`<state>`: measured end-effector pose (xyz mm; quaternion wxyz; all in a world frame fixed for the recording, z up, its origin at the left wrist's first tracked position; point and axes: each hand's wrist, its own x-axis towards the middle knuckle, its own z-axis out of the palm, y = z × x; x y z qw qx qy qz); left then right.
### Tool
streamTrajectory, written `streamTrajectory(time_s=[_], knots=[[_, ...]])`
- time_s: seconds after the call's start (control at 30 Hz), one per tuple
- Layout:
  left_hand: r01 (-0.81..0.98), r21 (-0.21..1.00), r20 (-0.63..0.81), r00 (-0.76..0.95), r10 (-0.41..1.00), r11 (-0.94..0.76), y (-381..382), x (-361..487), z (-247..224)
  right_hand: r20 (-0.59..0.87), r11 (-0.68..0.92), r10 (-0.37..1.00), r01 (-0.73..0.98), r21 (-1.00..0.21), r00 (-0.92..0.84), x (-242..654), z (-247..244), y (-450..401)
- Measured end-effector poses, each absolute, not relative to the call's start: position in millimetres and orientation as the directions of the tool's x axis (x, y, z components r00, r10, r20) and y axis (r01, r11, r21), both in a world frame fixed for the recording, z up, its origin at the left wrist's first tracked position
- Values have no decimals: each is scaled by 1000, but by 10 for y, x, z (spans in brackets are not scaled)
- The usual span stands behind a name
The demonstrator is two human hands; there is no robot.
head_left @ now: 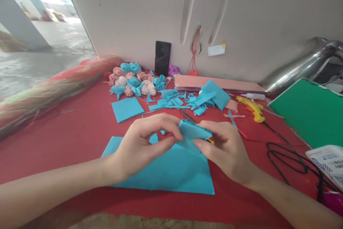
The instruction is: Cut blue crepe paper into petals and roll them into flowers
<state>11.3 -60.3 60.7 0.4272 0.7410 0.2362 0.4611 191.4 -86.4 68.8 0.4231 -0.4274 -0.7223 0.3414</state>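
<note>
A small folded piece of blue paper (190, 137) is held up between both hands. My left hand (150, 143) pinches its left edge between thumb and fingers. On the right side, my right hand (225, 147) grips the same piece with its thumb in front. Under the hands lies a large blue sheet (166, 175) on the red table (66, 143). A smaller blue square (128, 109) rests beyond my left hand. Blue paper scraps (174, 102) are strewn behind the hands, and the dark blades of scissors (187, 117) show partly among them.
Paper flowers (134, 80) are heaped at the back left, beside an upright phone (162, 57). To the right are a yellow glue gun (252, 108), its black cable (284, 157), a green board (311, 114) and a metal kettle (297, 66). Straw-like bundles (59, 84) line the left edge.
</note>
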Motion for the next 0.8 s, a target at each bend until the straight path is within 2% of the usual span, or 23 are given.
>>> streamTrajectory(time_s=[0.17,0.4,0.47,0.57,0.8], knots=[[15,891,406,417,813,-453,-586,121,614,254,331,932,323,-887,-260,1929,645,-820],[-142,969,246,476,844,-202,-534,167,583,85,164,948,243,-956,-306,1938,632,-787],[-40,988,146,549,823,-149,-524,170,578,58,134,948,226,-965,-314,1943,620,-777],[132,978,45,624,780,-162,-508,164,559,46,120,946,214,-969,-321,1940,590,-758],[98,977,101,570,816,-190,-488,152,525,84,166,950,257,-952,-301,1941,600,-696]])
